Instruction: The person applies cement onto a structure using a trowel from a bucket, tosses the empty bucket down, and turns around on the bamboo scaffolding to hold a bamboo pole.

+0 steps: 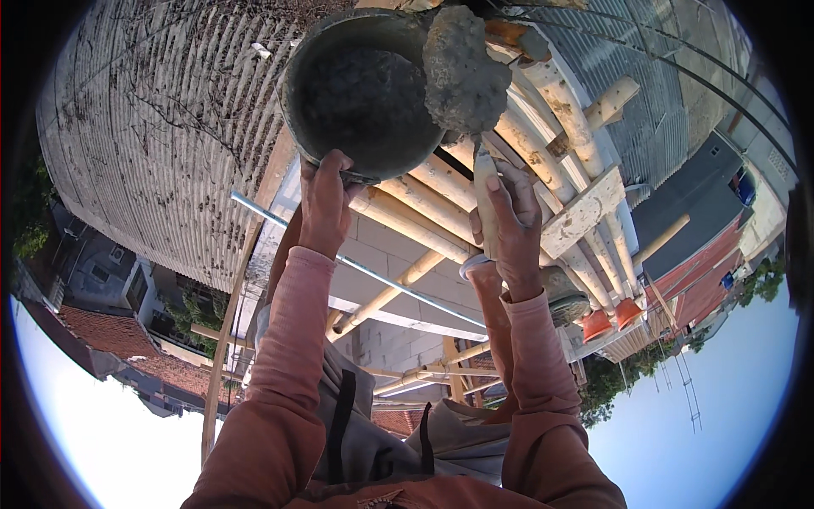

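My left hand grips the lower rim of a dark round bucket, whose inside is coated with grey wet material. My right hand holds the pale handle of a trowel, its fingers wrapped round it. A thick lumpy mass of grey mortar sits on the trowel's blade at the bucket's right side and hides most of the blade. Bamboo poles lie beneath both hands.
I am high on a bamboo scaffold with a spattered plank. Corrugated roofing lies left, orange buckets and a dark round container lower right. A light-blue pipe crosses below. Wires run at the upper right.
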A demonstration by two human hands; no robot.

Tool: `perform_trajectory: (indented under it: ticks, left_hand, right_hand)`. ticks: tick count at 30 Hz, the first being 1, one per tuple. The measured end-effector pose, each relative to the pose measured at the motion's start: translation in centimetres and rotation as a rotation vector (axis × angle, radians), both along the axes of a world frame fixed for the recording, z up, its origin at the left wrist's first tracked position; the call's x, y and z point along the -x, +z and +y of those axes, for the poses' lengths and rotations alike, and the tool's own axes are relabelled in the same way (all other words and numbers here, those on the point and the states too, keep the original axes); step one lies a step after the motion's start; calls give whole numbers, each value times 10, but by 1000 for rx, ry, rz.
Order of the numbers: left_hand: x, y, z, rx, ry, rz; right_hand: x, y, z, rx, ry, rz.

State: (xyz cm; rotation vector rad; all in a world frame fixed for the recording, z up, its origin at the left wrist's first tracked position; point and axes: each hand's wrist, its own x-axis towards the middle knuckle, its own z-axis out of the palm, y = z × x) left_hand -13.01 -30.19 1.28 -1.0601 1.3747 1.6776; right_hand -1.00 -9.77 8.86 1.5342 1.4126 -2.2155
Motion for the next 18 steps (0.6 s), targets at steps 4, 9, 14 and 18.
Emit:
perform_trajectory:
  ticks: [4, 9, 14, 18]
  left_hand:
    - [2, 2, 4, -7, 13, -5]
    - [8, 7, 5, -20, 15, -10]
    - [6, -1, 4, -22, 10, -16]
    - [9, 5, 8, -28, 11, -7]
  right_hand:
    - [19, 12, 9, -56, -105, -43]
    - [43, 21, 23, -86, -118, -32]
    - [60, 25, 34, -72, -136, -60]
    - [103, 28, 83, 347, -281, 121]
